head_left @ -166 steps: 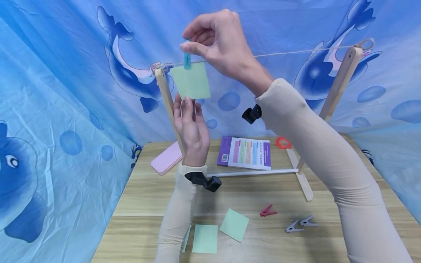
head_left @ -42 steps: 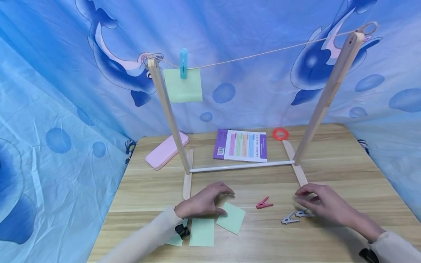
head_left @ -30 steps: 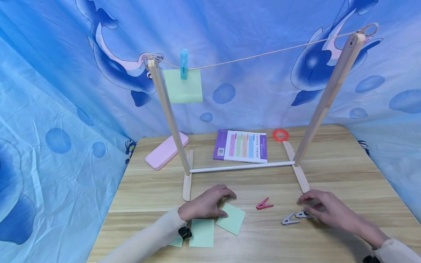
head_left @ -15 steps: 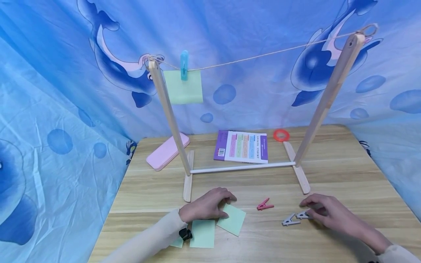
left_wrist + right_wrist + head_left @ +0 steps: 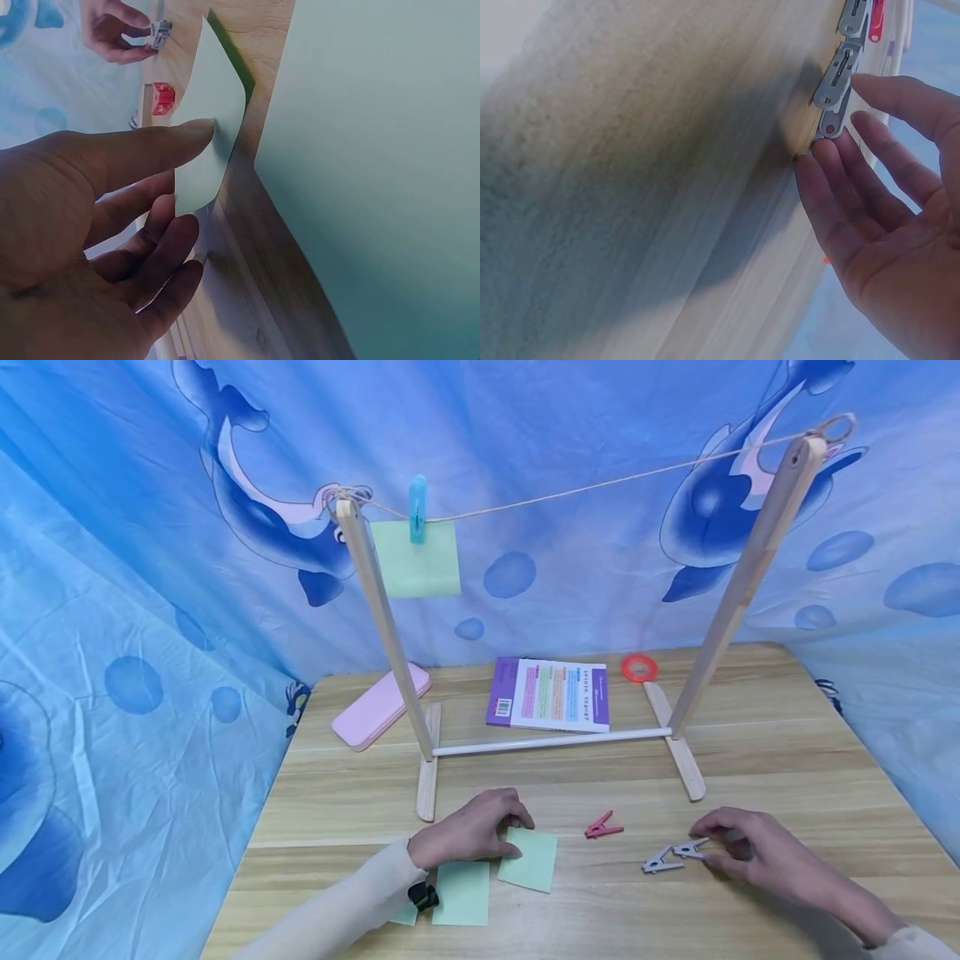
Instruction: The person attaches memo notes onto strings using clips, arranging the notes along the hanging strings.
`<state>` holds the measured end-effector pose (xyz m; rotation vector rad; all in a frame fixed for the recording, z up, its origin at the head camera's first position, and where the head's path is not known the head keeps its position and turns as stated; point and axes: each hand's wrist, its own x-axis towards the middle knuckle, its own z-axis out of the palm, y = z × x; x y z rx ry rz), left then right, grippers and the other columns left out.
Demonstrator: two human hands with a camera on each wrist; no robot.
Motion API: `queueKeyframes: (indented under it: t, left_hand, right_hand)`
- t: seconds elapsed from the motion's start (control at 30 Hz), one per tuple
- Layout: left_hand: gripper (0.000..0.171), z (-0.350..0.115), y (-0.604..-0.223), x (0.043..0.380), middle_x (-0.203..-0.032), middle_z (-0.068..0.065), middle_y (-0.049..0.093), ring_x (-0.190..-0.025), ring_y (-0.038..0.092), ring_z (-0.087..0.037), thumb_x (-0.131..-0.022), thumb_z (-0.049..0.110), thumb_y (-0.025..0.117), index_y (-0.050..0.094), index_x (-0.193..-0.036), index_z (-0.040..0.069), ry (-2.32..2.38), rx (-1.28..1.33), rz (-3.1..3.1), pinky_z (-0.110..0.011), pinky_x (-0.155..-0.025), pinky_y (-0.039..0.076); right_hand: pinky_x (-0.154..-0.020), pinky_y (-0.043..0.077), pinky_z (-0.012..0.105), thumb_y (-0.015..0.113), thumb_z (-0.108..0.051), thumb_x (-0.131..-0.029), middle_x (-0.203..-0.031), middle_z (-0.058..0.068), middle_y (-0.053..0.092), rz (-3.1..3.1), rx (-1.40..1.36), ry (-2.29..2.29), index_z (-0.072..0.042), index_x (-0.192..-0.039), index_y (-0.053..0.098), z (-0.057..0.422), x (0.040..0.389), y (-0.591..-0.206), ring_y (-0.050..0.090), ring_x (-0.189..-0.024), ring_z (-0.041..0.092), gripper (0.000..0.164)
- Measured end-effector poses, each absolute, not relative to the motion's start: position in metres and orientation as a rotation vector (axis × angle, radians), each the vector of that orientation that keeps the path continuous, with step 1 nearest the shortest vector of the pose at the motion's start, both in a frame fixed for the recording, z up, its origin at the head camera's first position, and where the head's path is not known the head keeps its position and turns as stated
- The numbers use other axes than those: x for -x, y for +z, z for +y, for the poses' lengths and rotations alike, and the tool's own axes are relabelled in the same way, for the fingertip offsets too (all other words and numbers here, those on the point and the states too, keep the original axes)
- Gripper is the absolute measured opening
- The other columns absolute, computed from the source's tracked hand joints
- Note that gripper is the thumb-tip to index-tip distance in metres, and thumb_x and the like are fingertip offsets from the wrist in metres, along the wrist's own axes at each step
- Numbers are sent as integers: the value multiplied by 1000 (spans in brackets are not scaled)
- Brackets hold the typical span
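Note:
In the left wrist view, my left hand pinches a pale green sticky note with the thumb on its face and fingers behind; the paper bends upward. The head view places this note near the table's front. My right hand has its thumb and fingers loosely about the handles of a grey clothespin, which lies on the table. Fingertips in the right wrist view come up against the end of that clothespin. A second grey clothespin and a red clothespin lie to its left.
Behind stands a wooden frame with a string across its top. A blue clip holds a green note there. Another green note, a pink case, a book and red tape lie about.
Both hands have come down from the hung note to the table. The left now lifts and turns a sticky note slightly; the right has edged in around the grey clothespin.

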<state>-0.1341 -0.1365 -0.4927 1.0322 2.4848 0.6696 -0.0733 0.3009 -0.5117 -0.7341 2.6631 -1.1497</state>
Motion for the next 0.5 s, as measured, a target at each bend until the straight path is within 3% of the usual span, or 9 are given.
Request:
queueKeyframes:
  t: [0.3,0.5]
  left_hand:
    - [28,-140,-494,134,-89,2,66,-70,49,0,-85,16,88,77,-111,14,694,-1045,2477,-12,-63,44]
    - [25,-142,-497,134,-90,3,73,-66,51,4,-90,12,83,76,-114,12,712,-1078,2433,-11,-60,45]
  right_hand:
    - [-65,60,22,91,-9,-75,-99,-1,74,2752,839,-1147,-13,-109,72,304,72,-520,63,-90,-6,39]
    - [-63,59,21,92,-5,-73,-93,-7,69,2796,854,-1132,-14,-103,73,305,72,-522,58,-84,-7,37]
